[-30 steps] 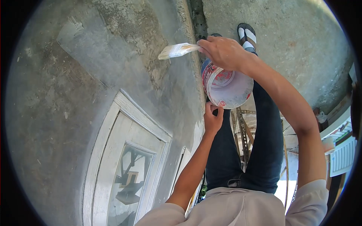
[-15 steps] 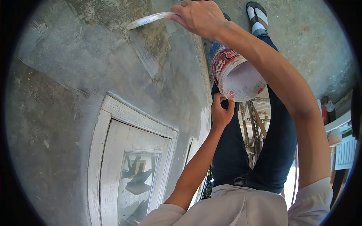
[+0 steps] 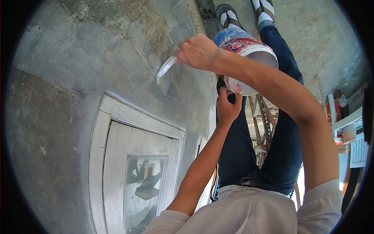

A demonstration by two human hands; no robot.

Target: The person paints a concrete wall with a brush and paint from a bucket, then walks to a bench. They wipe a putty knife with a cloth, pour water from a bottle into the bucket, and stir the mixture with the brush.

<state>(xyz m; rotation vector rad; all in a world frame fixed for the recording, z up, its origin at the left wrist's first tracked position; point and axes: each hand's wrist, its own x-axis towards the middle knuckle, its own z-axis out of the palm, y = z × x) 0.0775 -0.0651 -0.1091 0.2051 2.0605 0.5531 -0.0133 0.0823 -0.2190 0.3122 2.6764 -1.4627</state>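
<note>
My right hand is closed round a white, flat-looking brush, whose far end meets the grey wall. Below and right of it, my left hand grips the rim of a paint bucket with its thumb and fingers. Red, blue and white show on the bucket, and it is tilted with its mouth towards me. My right forearm crosses in front of the opening and hides part of the inside. A lighter, streaked patch lies on the wall beside the brush.
A white wooden frame with a glass pane is set in the wall at lower left. My legs and sandalled feet are beyond the bucket, with a metal lattice between the legs. Shelving and containers stand far right.
My right hand and the brush have moved down along the wall, towards the white frame. The bucket has shifted slightly up in view and its opening shows less. My left hand still grips the rim.
</note>
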